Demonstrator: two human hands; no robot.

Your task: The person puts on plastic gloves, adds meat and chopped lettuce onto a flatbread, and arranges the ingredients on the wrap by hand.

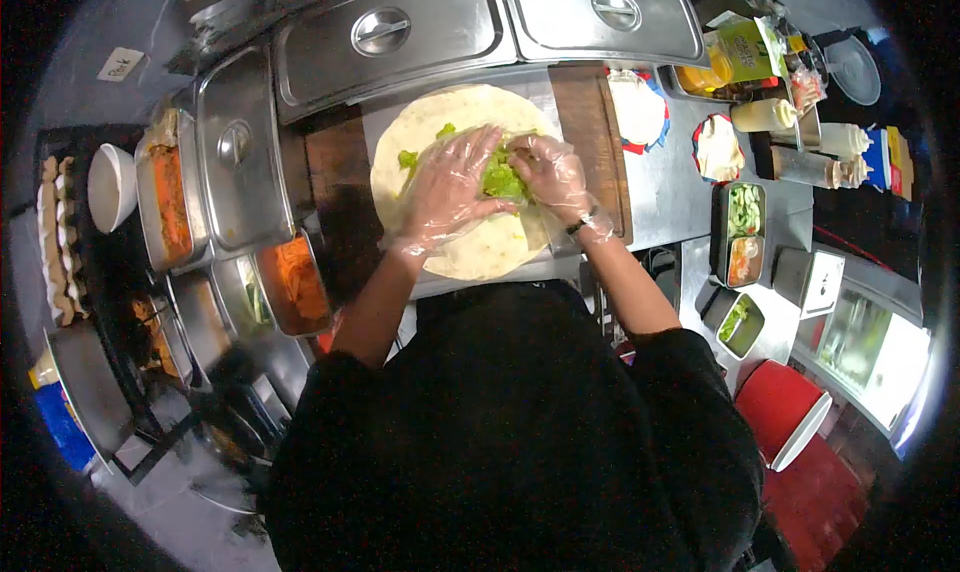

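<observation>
A large round tortilla lies on white paper over a wooden board. Green lettuce is heaped near its middle, with small pieces scattered at its upper left. My left hand, in a clear plastic glove, rests across the tortilla beside the lettuce with fingers stretched out and thumb apart. At the right of the heap, my gloved right hand has its fingers curled onto the lettuce. A dark band circles the right wrist.
Lidded steel pans line the back. Shredded orange filling stands in a tray at left, near a white bowl. On the right are squeeze bottles, a container of cut vegetables, a lettuce tub and a red bucket.
</observation>
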